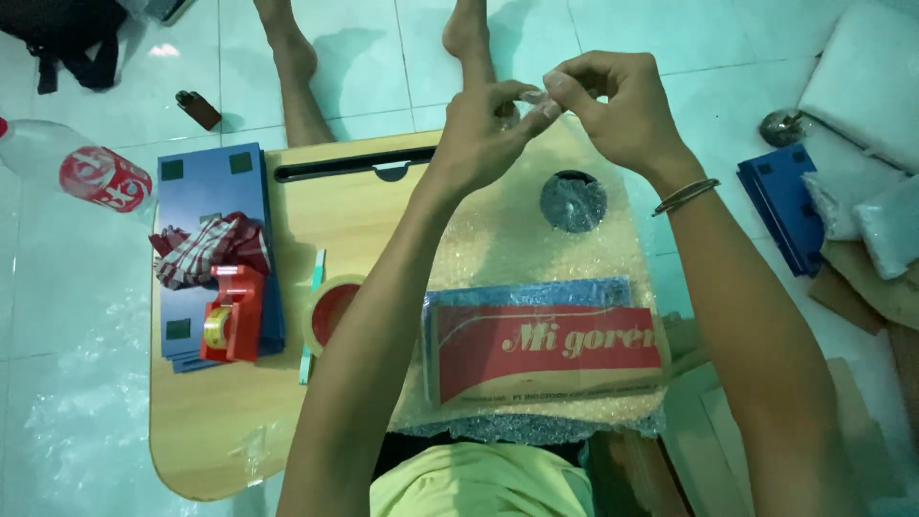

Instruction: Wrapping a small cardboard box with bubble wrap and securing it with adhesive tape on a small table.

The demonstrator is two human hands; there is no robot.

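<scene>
Clear tape (534,97), a small glinting strip of it, is pinched between both hands above the far edge of a low wooden table (215,421), with the person seated on a tiled floor (86,316) and bare legs stretched out beyond. The left hand (483,129) has thumb and forefinger closed narrowly on one end of the strip, and the right hand (613,105), a thin bracelet (685,195) at its wrist, closes on the other end, the fingertips of the two nearly touching. Below them a flat parcel (546,349), a red and brown cardboard piece over a blue panel, lies on a sheet of bubble wrap (479,239) that covers the right half of the table and its round cup hole (572,201). Left of the parcel sit a roll of tape (330,311) standing by the forearm, a red tape dispenser (235,311), a checked cloth (206,249) and a stack of blue panels (206,187); more blue panels (780,206) and white foam (866,77) lie on the floor to the right. By the look of it the wrapping is at the taping stage, with the strip freed or being peeled apart but not yet laid down. A next move would call for keeping the strip taut and unstuck from the fingers, then lowering it squarely onto a wrap edge.
</scene>
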